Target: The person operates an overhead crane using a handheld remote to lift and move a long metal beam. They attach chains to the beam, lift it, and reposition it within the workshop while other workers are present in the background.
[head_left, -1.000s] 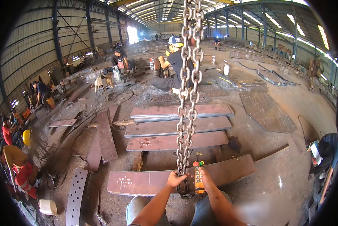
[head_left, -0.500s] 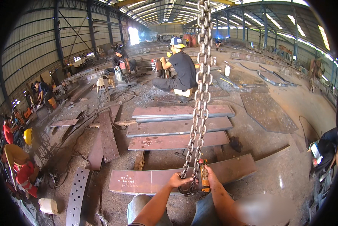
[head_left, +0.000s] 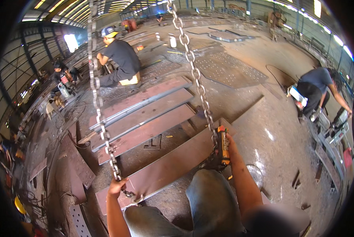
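Observation:
My left hand [head_left: 115,187] is closed round the lower end of a hanging steel chain [head_left: 102,132]. Below that hand, a hook or ring [head_left: 137,198] at the chain's end lies over the left part of a long reddish-brown steel plate [head_left: 173,160]. In my right hand [head_left: 232,147] is an orange crane remote control [head_left: 224,148] with dark buttons, held upright. A second chain [head_left: 200,89] hangs just left of the remote, its dark lower end near the plate's right part; whether my right fingers also touch it is hidden.
Several similar steel plates [head_left: 145,128] lie in rows beyond. A person in dark clothes [head_left: 121,59] sits behind them; another person [head_left: 317,89] bends over at the right. A wide plate with studs or holes [head_left: 230,69] lies on the floor. A perforated strip [head_left: 81,221] lies at lower left.
My hands have moved apart, the left going left with one chain and the right staying with the remote. The two chains, close together before, now spread wide. My view has turned right and tilted.

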A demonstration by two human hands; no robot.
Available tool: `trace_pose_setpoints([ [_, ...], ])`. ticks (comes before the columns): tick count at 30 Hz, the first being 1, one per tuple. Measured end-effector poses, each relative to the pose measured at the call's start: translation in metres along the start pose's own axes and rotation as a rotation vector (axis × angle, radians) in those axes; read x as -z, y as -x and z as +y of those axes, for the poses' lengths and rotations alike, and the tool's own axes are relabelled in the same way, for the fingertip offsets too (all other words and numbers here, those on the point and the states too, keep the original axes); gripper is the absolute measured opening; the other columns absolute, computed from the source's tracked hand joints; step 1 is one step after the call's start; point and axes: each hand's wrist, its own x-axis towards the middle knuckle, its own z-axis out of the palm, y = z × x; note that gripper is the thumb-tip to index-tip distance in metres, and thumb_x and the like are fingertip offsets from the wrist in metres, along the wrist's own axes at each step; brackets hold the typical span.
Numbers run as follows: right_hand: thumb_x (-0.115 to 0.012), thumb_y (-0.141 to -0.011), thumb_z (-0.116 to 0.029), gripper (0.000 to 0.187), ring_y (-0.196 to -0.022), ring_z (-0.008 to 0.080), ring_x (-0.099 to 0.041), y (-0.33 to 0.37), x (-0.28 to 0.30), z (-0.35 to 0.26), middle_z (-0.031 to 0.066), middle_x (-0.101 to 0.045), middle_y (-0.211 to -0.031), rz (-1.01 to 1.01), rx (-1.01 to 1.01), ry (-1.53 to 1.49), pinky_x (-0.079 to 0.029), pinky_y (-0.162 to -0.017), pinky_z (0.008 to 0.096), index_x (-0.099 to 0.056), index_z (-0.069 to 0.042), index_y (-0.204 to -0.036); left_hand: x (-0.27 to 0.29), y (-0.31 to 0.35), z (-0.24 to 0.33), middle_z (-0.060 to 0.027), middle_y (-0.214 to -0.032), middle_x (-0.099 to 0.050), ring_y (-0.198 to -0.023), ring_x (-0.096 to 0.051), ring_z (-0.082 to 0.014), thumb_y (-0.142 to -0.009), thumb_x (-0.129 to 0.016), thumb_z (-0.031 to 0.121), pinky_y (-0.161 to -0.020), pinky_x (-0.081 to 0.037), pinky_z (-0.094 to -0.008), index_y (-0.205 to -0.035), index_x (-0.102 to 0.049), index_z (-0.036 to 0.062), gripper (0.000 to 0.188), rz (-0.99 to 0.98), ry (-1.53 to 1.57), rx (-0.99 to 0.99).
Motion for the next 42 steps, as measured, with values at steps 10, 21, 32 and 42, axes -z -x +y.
trace_pose_setpoints([
  [10, -0.046, -0.099, -0.06, 0.055, -0.069, 0.0214, -0.07, -0.031, 0.053, -0.05, 0.0097, -0.072, -0.083, 0.317, 0.313, 0.006, -0.058, -0.061, 0.0339, -0.068, -0.01, -0.105, 0.078, 0.011, -0.052, 0.0024, -0.052, -0.047, -0.041, -0.042, -0.0102, -0.082, -0.08, 0.013, -0.04, -0.032, -0.0309, -0.066, -0.049, 0.0131, 0.035, 0.673, -0.273, -0.196],
  [21, -0.046, -0.098, -0.061, 0.057, -0.068, 0.0236, -0.069, -0.026, 0.093, -0.063, 0.0104, -0.07, -0.082, 0.323, 0.353, 0.023, -0.057, -0.061, 0.0375, -0.066, -0.008, -0.106, 0.06, 0.027, -0.078, 0.0021, -0.055, -0.048, -0.047, -0.043, -0.0098, -0.08, -0.078, 0.011, -0.044, -0.033, -0.0333, -0.062, -0.049, 0.0112, 0.034, 0.674, -0.243, -0.06],
  [32, -0.042, -0.101, -0.055, 0.053, -0.078, 0.018, -0.069, -0.023, 0.039, -0.006, 0.0037, -0.072, -0.098, 0.125, 0.279, 0.034, -0.057, -0.067, 0.0335, -0.063, -0.013, -0.125, 0.078, 0.064, -0.071, -0.0032, -0.058, -0.058, -0.047, -0.051, -0.0135, -0.076, -0.084, 0.014, -0.044, -0.037, -0.0332, -0.066, -0.062, 0.0064, 0.026, 0.559, -0.054, 0.038],
  [42, -0.04, -0.101, -0.059, 0.054, -0.065, 0.0165, -0.065, -0.042, -0.001, 0.045, 0.0019, -0.067, -0.081, -0.009, 0.103, 0.12, -0.054, -0.058, 0.0324, -0.067, -0.014, -0.11, 0.052, 0.069, -0.091, -0.0048, -0.059, -0.059, -0.053, -0.053, -0.0159, -0.08, -0.086, 0.029, -0.052, -0.039, -0.0344, -0.067, -0.06, 0.008, 0.036, 0.065, -0.257, 0.151],
])
